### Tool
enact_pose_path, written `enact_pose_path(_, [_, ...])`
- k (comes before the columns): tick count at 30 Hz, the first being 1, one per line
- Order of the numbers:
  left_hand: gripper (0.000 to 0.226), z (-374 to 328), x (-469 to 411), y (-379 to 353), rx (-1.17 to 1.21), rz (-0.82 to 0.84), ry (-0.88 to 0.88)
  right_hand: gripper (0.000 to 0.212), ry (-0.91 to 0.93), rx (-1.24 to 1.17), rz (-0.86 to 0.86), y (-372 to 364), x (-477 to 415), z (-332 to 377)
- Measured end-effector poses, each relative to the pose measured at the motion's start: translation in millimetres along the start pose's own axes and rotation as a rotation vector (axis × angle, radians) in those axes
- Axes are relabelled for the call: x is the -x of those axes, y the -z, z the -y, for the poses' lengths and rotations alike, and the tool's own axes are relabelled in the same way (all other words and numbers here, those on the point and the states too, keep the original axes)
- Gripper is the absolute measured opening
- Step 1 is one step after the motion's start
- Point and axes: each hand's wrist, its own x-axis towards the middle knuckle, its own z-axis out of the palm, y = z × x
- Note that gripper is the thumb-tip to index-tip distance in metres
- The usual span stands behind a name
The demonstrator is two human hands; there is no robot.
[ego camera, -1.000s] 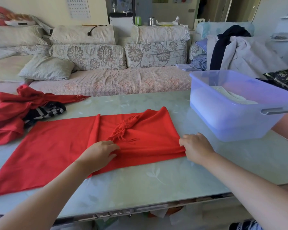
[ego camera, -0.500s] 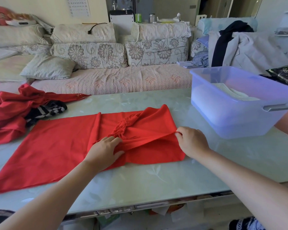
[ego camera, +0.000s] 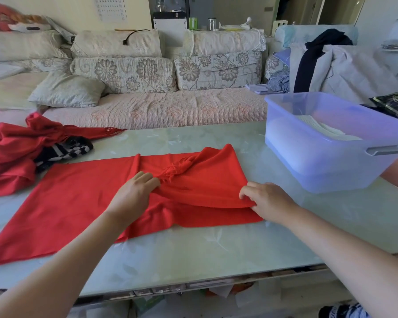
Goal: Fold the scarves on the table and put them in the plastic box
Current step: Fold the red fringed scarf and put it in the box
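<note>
Worktop (ego camera: pixel 193 255) carries red scarf (ego camera: pixel 78 203) spread at centre, part-folded, plastic box (ego camera: pixel 308 161) at R w/ white cloth (ego camera: pixel 326 131) inside, L hand (ego camera: pixel 133 193) & R hand (ego camera: pixel 269 200) fingers both pinching scarf's lifted top layer.

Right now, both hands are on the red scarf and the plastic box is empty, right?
The plastic box isn't empty: the head view shows a white cloth inside it. The left hand and right hand are indeed on the red scarf.
</note>
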Motion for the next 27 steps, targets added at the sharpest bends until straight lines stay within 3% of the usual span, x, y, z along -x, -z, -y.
enact_pose_path(2, [0.033, 6, -1, 13, -0.002, 0.060, -0.065, 0.036, -0.002, -0.016, 0.074, 7, -2, 2])
enact_pose_path(4, [0.030, 8, 6, 20, -0.002, 0.260, -0.047, 0.039, -0.028, -0.045, 0.176, 13, -4, 3])
enact_pose_path(7, [0.025, -2, 21, 26, 0.053, 0.688, 0.187, 0.034, -0.074, -0.008, 0.435, 21, -4, 7])
enact_pose_path(8, [0.018, -5, 23, 26, 0.089, 0.741, 0.237, 0.024, -0.103, -0.014, 0.496, 23, -4, 9])
enact_pose_path(10, [0.022, -10, 18, 28, 0.075, 0.662, 0.258, 0.003, -0.178, -0.052, 0.571, 36, -10, 19])
enact_pose_path(12, [0.033, -7, 9, 24, 0.061, 0.477, 0.277, 0.027, -0.225, -0.082, 0.551, 46, -22, 25])
enact_pose_path(14, [0.026, -3, -3, 15, 0.160, 0.274, 0.266, 0.038, -0.220, -0.034, 0.395, 45, -37, 27])
enact_pose_path(17, [0.004, 2, -23, -6, 0.186, 0.140, 0.204, 0.013, -0.157, -0.017, 0.181, 27, -65, 24])
enact_pose_path(19, [0.024, 7, -38, -20, 0.158, 0.185, 0.292, 0.034, -0.142, -0.036, 0.183, 12, -83, 20])
enact_pose_path(23, [0.059, 6, -65, -43, 0.142, 0.477, 0.413, 0.066, -0.147, -0.036, 0.321, -10, -110, 14])
enact_pose_path(25, [0.064, -1, -69, -47, 0.218, 0.536, 0.450, 0.067, -0.178, -0.053, 0.376, -14, -108, 8])
enact_pose_path(27, [0.062, -5, -72, -51, 0.155, 0.489, 0.463, 0.056, -0.210, 0.059, 0.296, -10, -102, -5])
